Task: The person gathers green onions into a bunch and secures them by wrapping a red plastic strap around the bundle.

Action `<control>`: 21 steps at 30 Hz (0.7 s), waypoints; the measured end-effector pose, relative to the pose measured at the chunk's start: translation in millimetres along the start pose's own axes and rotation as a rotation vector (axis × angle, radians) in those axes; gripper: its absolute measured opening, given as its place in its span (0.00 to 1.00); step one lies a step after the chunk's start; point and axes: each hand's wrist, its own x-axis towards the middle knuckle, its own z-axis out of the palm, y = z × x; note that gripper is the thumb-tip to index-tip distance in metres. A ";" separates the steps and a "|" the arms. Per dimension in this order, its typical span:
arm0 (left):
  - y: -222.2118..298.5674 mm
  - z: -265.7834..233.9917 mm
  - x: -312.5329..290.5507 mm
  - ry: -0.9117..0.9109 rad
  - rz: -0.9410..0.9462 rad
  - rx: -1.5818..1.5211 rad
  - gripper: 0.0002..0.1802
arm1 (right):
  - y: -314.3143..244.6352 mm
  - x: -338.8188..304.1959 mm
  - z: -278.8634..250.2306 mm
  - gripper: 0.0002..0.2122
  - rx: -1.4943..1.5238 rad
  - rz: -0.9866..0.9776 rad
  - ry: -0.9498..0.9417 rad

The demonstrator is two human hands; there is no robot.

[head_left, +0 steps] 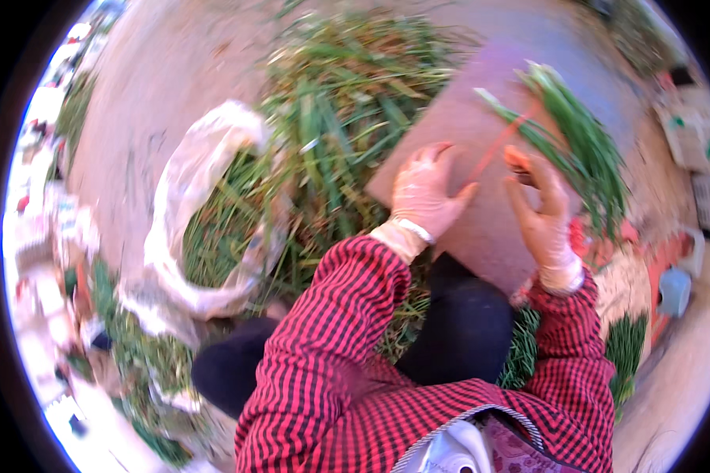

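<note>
A brown board (481, 229) lies before me, with a bunch of long green leafy stalks (588, 150), resembling chives, on its far right part. A thin red strip (498, 147) runs from these stalks toward my left hand. My left hand (427, 193), in a thin pale glove, is over the board with fingers stretched and thumb apart, close to the strip's near end. To the right, my right hand (543, 209), also gloved, is beside the bunch. Its fingers curve, with a gap to the thumb; something orange shows at the fingertips, too blurred to tell whether it is held.
A large heap of loose green and yellowed leaves (339, 118) covers the ground left of the board. Nearby is a white plastic bag (173, 209) full of similar leaves. More green bunches (625, 351) and a light-blue container (674, 292) stand at the right.
</note>
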 end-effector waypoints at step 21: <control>-308.6 -277.9 -228.4 0.054 -0.770 0.145 0.17 | -108.6 8.1 420.9 0.18 -0.566 -0.595 -1.051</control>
